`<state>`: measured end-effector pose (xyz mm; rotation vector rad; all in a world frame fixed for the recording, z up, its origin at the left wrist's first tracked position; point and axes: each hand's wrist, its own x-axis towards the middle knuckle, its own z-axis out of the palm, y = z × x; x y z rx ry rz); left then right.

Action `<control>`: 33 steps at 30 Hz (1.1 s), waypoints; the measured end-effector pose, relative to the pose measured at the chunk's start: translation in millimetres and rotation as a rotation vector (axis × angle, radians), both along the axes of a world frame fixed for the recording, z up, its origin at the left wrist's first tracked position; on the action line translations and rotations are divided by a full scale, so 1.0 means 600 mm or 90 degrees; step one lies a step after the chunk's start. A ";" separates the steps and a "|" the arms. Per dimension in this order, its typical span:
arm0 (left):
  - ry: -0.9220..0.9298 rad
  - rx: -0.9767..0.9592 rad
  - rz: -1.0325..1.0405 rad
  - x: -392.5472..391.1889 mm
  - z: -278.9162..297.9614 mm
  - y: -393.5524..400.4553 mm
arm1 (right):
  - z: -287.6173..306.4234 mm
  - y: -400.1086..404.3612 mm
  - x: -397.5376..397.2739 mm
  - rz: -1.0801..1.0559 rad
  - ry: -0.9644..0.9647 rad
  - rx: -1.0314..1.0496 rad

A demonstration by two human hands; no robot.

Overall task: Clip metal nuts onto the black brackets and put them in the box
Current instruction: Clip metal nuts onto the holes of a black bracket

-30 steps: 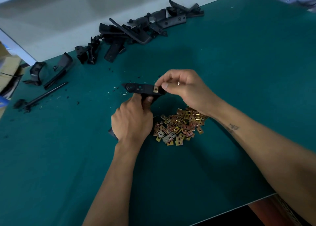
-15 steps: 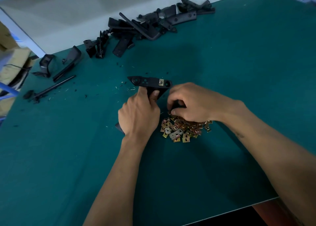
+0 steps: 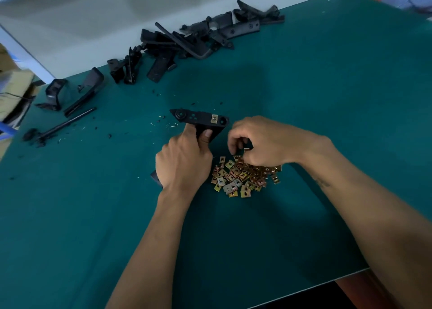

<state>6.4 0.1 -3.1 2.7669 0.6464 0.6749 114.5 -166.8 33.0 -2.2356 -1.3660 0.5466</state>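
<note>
At the far left edge a cardboard box [image 3: 14, 84] shows beyond the green table [image 3: 327, 121], blurred. On the table's left side lie three loose black parts: two curved pieces [image 3: 55, 93] [image 3: 90, 88] and a thin rod [image 3: 63, 125]. Further right, along the back edge, a heap of black brackets [image 3: 198, 37] lies tangled; the count cannot be told, roughly a dozen.

In the middle, the left hand [image 3: 184, 163] grips one black bracket [image 3: 201, 119] by its lower stem, fingers curled round it and the thumb pressed on its front, holding the top bar above the table much as it did half a second ago. One metal nut [image 3: 214, 118] sits clipped on the right part of that bar, where a second ago the right hand's fingers were pushing it on.

The right hand [image 3: 266, 142] has since dropped from the bracket to the pile of nuts [image 3: 243, 175] just right of the left hand. Its fingers are curled, the tips pinching at a small nut on the pile's top edge; whether it is lifted free cannot be told. The pile holds several dozen brass-coloured nuts, too many and too overlapped to count.
</note>
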 end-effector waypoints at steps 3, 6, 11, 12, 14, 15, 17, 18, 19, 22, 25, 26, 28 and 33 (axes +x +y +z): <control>-0.006 0.001 0.006 0.001 -0.003 0.001 | 0.001 0.000 -0.003 -0.006 -0.001 0.014; -0.014 0.004 -0.001 0.001 -0.005 0.001 | 0.000 -0.004 0.000 0.003 -0.005 0.019; -0.008 0.004 0.000 0.000 -0.005 0.002 | -0.004 -0.001 0.000 0.002 -0.020 0.023; -0.008 0.004 0.002 0.000 -0.006 0.003 | -0.005 -0.001 0.001 0.000 -0.018 0.024; -0.010 0.006 0.004 0.001 -0.007 0.003 | -0.007 -0.002 0.003 -0.005 -0.014 0.023; -0.011 0.005 0.004 0.002 -0.007 0.002 | -0.007 -0.002 0.003 -0.008 -0.013 0.023; -0.011 0.004 0.003 0.003 -0.007 0.001 | -0.005 -0.002 0.002 -0.013 -0.021 0.022; -0.010 0.003 0.003 0.002 -0.007 0.001 | -0.004 -0.002 0.000 -0.010 -0.027 0.020; -0.009 0.004 0.003 0.002 -0.006 0.001 | 0.000 -0.002 -0.002 -0.005 -0.031 0.014; -0.008 0.006 -0.004 0.001 -0.005 0.001 | 0.010 -0.004 -0.006 0.016 -0.024 -0.018; -0.009 0.004 -0.009 0.001 -0.005 0.000 | 0.013 -0.004 -0.011 0.037 0.002 -0.031; -0.007 0.005 -0.008 0.002 -0.005 0.001 | 0.013 -0.003 -0.013 0.038 0.018 -0.025; -0.005 0.005 -0.002 0.002 -0.006 0.002 | 0.011 0.000 -0.015 0.039 0.032 -0.019; -0.002 0.001 -0.004 0.002 -0.006 0.001 | 0.002 -0.002 -0.006 0.021 0.045 0.004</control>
